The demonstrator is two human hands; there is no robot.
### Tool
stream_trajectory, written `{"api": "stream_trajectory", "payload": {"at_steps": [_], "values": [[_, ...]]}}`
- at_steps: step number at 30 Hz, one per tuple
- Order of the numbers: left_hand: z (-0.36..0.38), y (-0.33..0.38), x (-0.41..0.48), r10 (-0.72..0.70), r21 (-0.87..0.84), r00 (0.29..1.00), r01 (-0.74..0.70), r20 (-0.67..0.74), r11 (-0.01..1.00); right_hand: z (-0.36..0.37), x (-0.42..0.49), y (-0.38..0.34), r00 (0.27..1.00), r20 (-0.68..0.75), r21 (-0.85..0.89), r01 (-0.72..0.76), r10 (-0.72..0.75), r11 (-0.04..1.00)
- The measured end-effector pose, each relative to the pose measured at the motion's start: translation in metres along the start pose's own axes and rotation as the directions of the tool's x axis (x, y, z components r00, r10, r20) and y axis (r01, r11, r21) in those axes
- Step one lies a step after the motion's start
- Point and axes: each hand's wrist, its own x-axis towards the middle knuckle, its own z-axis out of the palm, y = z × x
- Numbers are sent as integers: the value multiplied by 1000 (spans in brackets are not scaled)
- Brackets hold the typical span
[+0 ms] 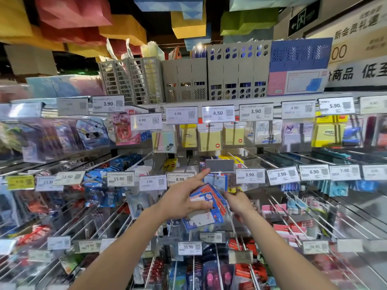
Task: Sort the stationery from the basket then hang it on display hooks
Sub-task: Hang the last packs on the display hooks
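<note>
I hold a small stack of blue, red and white stationery packets (207, 203) in front of the display wall, at middle height. My left hand (184, 197) grips the stack from the left, thumb underneath and index finger stretched up toward a blank grey price tag (219, 165). My right hand (237, 203) holds the stack's right edge, partly hidden behind the packets. A display hook (217, 178) with similar blue packets hanging on it sits just above the stack. The basket is not in view.
Rows of metal hooks (278, 162) with price tags and hanging packets fill the wall on all sides. Yellow sticky-note packs (210, 138) hang above. Grey and blue file holders (236, 72) stand on the top shelf. Long bare hook rods (326, 208) stick out at the right.
</note>
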Motion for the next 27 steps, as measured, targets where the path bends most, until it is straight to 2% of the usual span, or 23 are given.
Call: {"api": "stream_trajectory", "payload": {"at_steps": [3, 7, 11, 17, 19, 22, 25, 27], "values": [[6, 1, 0, 2, -3, 999, -3, -34, 1000, -7, -31, 15, 998, -13, 130, 58, -57, 990], [16, 1, 0, -16, -93, 995, 7, -102, 996, -14, -82, 10, 971, 80, 253, 199, -225, 947], [24, 10, -1, -86, -274, 983, 40, -159, 961, -7, -99, 8, 958, -93, 487, 281, -271, 827], [34, 14, -3, -195, -411, 960, 99, -199, 906, -1, -126, 7, 929, -248, 717, 366, -274, 593], [38, 17, -2, -204, -434, 956, 95, -213, 896, -1, -134, 6, 899, -325, 633, 437, -293, 639], [43, 21, 0, -211, -492, 951, 76, -226, 867, 1, -153, 1, 821, -404, 377, 551, -403, 744], [44, 22, 1, -224, -532, 947, 71, -230, 844, 3, -162, -3, 803, -406, 318, 573, -438, 755], [44, 25, 0, -225, -522, 946, 73, -235, 850, 2, -163, -7, 762, -460, 271, 609, -456, 745]]}}
